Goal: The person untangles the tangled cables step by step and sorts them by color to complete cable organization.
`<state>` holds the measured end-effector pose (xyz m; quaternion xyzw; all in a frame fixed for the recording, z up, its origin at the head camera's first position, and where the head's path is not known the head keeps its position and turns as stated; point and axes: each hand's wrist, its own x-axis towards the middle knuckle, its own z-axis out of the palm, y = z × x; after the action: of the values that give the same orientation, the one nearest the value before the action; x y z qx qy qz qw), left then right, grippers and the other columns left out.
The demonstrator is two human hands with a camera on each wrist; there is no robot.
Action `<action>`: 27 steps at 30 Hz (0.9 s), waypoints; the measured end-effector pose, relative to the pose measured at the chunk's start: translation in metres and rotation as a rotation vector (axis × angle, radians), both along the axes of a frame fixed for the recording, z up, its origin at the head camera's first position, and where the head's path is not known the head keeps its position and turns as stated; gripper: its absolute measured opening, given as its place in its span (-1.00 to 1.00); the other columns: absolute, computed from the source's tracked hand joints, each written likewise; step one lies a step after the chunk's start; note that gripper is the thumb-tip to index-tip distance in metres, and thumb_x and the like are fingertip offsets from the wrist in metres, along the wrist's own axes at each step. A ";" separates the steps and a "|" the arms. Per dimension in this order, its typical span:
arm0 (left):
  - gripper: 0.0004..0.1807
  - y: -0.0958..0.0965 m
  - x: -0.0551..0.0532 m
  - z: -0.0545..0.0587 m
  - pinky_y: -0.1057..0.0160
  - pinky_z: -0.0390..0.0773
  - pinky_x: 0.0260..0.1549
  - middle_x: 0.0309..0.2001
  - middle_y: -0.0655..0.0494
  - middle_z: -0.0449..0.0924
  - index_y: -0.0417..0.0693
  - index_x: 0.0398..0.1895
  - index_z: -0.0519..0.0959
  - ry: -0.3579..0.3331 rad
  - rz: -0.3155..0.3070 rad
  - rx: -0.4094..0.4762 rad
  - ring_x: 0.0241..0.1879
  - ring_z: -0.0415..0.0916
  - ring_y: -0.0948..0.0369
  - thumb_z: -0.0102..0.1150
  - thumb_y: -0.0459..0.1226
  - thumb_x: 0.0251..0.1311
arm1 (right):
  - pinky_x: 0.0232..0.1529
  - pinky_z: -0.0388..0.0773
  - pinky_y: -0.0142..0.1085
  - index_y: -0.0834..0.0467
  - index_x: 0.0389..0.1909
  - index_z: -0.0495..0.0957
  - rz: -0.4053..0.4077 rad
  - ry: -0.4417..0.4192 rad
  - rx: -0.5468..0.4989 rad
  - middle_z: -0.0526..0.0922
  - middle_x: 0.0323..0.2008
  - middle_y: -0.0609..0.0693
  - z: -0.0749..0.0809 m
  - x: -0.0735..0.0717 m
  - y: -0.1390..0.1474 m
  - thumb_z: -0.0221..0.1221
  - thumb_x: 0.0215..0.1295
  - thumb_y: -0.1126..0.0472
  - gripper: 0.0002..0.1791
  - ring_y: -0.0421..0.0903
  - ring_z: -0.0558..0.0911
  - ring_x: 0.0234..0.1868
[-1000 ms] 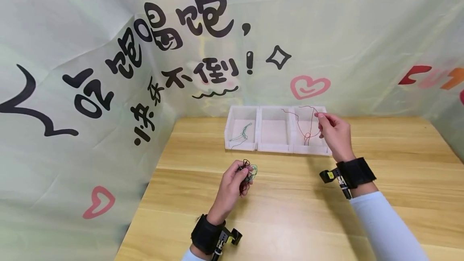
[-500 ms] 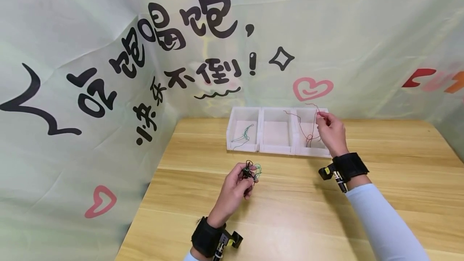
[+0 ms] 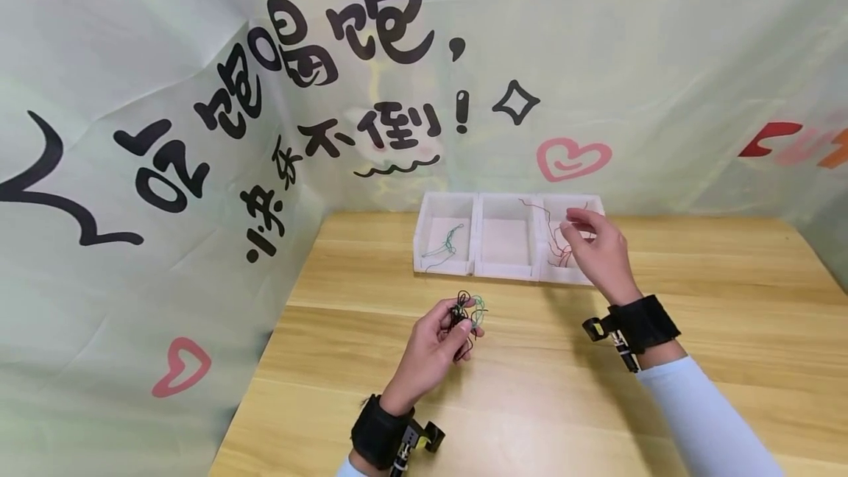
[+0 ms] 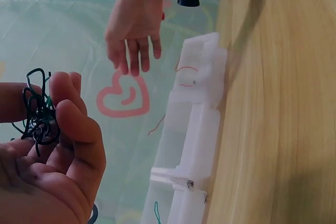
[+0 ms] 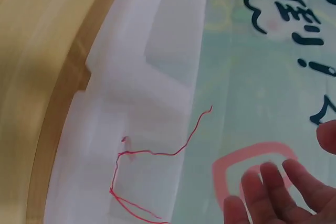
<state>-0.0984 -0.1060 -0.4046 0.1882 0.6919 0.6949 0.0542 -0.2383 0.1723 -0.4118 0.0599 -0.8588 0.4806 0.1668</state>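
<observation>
My left hand (image 3: 427, 352) pinches a tangle of black and green thread (image 3: 460, 319) between thumb and fingers, above the table in front of the bins. In the left wrist view the loops of the tangle (image 4: 39, 111) stick out past the fingertips. My right hand (image 3: 604, 252) hovers over the right white bin (image 3: 570, 275), its fingers parted and holding nothing. Red thread (image 5: 152, 152) lies in that bin, one end reaching over the divider. The right hand hides part of the bin in the head view.
Left of it, in the same row, stand a middle white bin (image 3: 505, 271) and a left white bin (image 3: 442, 266) with green thread (image 3: 449, 243) in it. The wooden table (image 3: 530, 389) ends at a printed cloth wall (image 3: 662, 94) close behind the bins.
My right hand has let go of the red thread, which has dropped into the right bin; its fingers have spread. My left hand has shifted slightly to the right with the tangle.
</observation>
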 end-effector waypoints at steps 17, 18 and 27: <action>-0.68 0.003 -0.002 0.003 0.39 0.46 -0.58 -0.31 -0.20 0.57 -0.18 0.17 0.34 0.014 -0.007 -0.034 -0.59 0.38 0.02 -0.17 -0.37 0.40 | -0.33 0.48 -0.44 0.14 -0.04 0.54 0.273 0.063 -0.004 0.63 -0.25 -0.01 0.015 0.041 -0.037 0.11 0.32 0.12 -0.73 -0.18 0.55 -0.27; -0.69 0.003 -0.002 0.004 0.39 0.46 -0.59 -0.33 -0.20 0.57 -0.18 0.16 0.35 0.015 -0.003 -0.037 -0.59 0.38 0.02 -0.16 -0.37 0.39 | -0.35 0.51 -0.41 0.14 -0.05 0.55 0.310 0.063 -0.004 0.64 -0.27 -0.01 0.022 0.048 -0.042 0.11 0.32 0.16 -0.76 -0.18 0.56 -0.29; -0.76 0.007 -0.002 0.008 0.39 0.39 -0.66 -0.45 -0.30 0.47 -0.25 0.01 0.46 0.061 0.032 -0.074 -0.60 0.36 0.22 -0.07 -0.42 0.32 | -0.41 0.56 -0.23 0.10 -0.28 0.61 0.619 0.128 -0.003 0.66 -0.40 -0.01 0.047 0.080 -0.077 0.19 0.22 0.32 -0.90 -0.18 0.57 -0.38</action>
<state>-0.1000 -0.0989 -0.3961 0.1958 0.7215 0.6636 0.0289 -0.1586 0.0957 -0.3650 0.3482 -0.7870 0.5050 0.0664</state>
